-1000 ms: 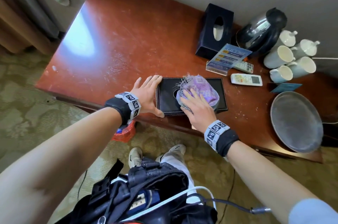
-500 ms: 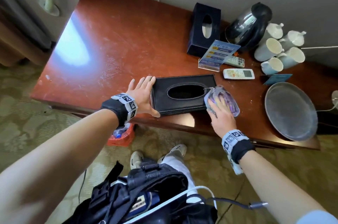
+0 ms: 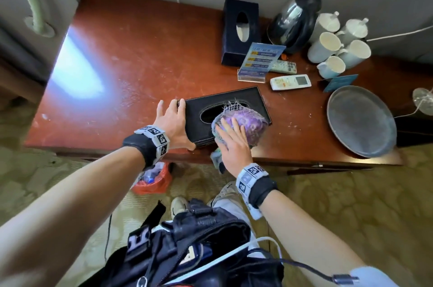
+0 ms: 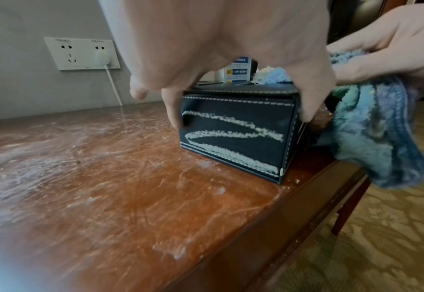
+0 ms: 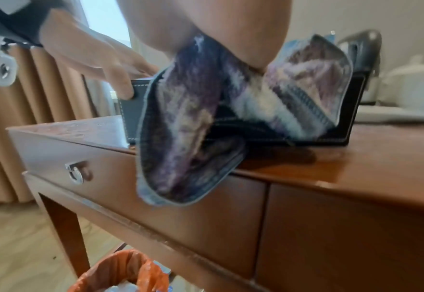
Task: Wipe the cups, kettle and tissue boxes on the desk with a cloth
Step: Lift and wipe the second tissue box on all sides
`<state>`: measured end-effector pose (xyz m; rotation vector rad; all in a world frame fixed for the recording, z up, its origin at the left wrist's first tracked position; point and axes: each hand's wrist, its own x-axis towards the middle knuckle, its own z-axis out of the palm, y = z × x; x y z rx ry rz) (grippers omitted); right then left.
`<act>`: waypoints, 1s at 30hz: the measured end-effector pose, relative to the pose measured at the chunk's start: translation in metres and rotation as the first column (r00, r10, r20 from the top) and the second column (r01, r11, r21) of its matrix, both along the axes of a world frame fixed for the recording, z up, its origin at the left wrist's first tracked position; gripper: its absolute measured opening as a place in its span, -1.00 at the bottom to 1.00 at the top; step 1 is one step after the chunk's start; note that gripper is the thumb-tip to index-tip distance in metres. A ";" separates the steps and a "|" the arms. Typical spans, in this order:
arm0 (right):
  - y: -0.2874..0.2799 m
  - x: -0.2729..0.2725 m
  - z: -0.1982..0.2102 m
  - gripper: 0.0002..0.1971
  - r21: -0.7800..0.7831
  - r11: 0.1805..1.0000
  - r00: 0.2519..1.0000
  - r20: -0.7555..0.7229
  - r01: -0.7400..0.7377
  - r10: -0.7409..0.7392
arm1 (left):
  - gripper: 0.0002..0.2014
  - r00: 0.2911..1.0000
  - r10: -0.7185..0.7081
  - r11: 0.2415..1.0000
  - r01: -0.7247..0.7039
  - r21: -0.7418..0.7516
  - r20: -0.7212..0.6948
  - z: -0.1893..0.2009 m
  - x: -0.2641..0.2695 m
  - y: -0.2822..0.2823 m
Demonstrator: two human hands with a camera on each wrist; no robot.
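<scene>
A flat black tissue box [image 3: 194, 111] lies near the desk's front edge. My left hand [image 3: 173, 120] grips its left end, thumb on the near side and fingers [image 4: 173, 106] on the far side. That end [image 4: 236, 134] carries white smears. My right hand [image 3: 232, 136] lies with straight fingers on a purple and blue cloth [image 3: 246, 122], pressing it onto the box's right half. Part of the cloth [image 5: 193, 138] hangs over the box's front and the desk edge. A second black tissue box [image 3: 241, 31], a kettle [image 3: 295, 22] and white cups [image 3: 328, 47] stand at the back right.
A leaflet stand [image 3: 260, 61] and two remotes [image 3: 290, 81] lie behind the flat box. A round metal tray [image 3: 360, 120] sits at the right. The desk [image 3: 140, 57] is dusty on its left half. An orange-lined bin [image 5: 121, 272] stands under the front edge, below a drawer handle [image 5: 76, 171].
My right hand has carried the cloth from the desk beside the box's right end back onto the box's top. My left hand still holds the left end.
</scene>
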<state>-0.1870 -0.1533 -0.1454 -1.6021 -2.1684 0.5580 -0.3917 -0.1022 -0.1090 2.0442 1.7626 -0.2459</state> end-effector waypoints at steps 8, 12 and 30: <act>0.069 0.036 0.100 -0.63 0.017 0.943 0.890 -0.334 0.334 -0.309 | 0.34 0.861 0.379 0.872 -0.209 -0.442 0.340 0.034 -0.006 0.025; 0.111 0.053 0.129 -0.63 0.052 0.898 0.819 -0.436 0.437 -0.373 | 0.19 0.662 0.583 0.771 -0.268 -0.577 0.471 0.040 -0.015 0.031; 0.154 0.083 0.128 -0.62 0.116 0.877 0.832 -0.394 0.467 -0.391 | -0.14 0.899 0.214 0.975 -0.174 -0.137 0.381 0.062 -0.022 0.031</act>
